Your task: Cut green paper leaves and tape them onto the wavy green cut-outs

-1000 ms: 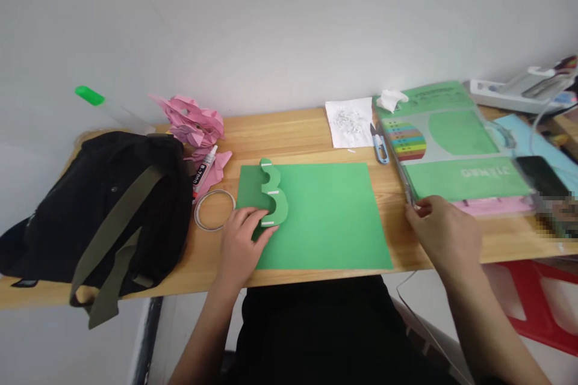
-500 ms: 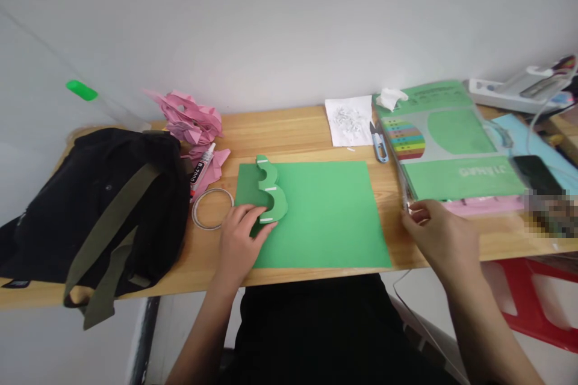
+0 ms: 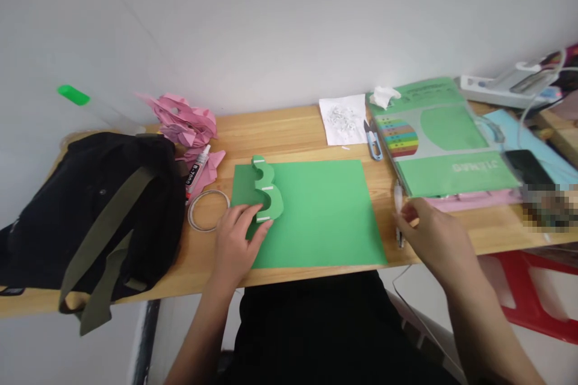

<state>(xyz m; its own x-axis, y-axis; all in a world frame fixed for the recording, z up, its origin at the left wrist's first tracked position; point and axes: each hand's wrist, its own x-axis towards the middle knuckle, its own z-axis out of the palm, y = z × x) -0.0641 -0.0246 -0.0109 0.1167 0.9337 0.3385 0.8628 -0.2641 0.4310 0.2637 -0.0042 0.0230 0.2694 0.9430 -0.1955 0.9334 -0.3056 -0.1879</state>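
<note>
A large green paper sheet [image 3: 325, 216] lies on the wooden table [image 3: 289, 132]. On its left end stands a green wavy paper cutout [image 3: 266, 195] with small white strips. My left hand [image 3: 235, 240] rests on the sheet with its fingers pressed against the cutout's lower edge. My right hand [image 3: 433, 237] is at the sheet's right side, pinched on a thin pen-like tool [image 3: 398, 216] with a white upper end.
A black bag [image 3: 90, 210] fills the table's left end. Pink paper scraps [image 3: 183, 117], a glue tube [image 3: 194, 171] and a tape ring [image 3: 205, 209] lie beside it. A coloured-paper pack [image 3: 442, 144], small blue scissors [image 3: 372, 141], white paper [image 3: 344, 120] and a phone [image 3: 526, 165] sit right.
My right hand has moved left from the paper pack's corner and now holds a thin tool upright. My left hand has stayed on the cutout.
</note>
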